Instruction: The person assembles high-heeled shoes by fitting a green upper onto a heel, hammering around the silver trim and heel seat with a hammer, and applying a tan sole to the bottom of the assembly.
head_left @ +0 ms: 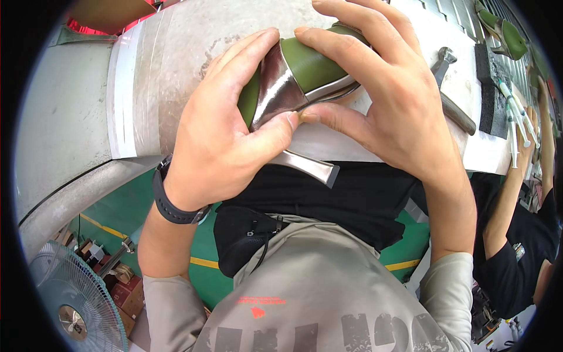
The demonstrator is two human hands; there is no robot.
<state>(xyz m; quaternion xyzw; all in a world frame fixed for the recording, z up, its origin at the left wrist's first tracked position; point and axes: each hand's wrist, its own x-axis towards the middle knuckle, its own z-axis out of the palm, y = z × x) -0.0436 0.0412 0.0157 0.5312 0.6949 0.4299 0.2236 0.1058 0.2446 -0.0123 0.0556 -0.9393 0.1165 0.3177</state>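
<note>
Both hands are closed around a green high-heeled shoe that lies on its side over the worktable. A shiny dark metallic band crosses its upper, and its slim silver heel, dark at the tip, points toward my body. My left hand, with a black watch at the wrist, grips the shoe's left part. On the right part rests my right hand, its fingers over the green upper. The two thumbs nearly meet at the sole's edge. Part of the shoe is hidden under my fingers.
To the right of the shoe lies a hammer, beside a black block and several white thin-nozzled tubes. Another green shoe is farther right. A co-worker's arm reaches in at right. A fan stands lower left.
</note>
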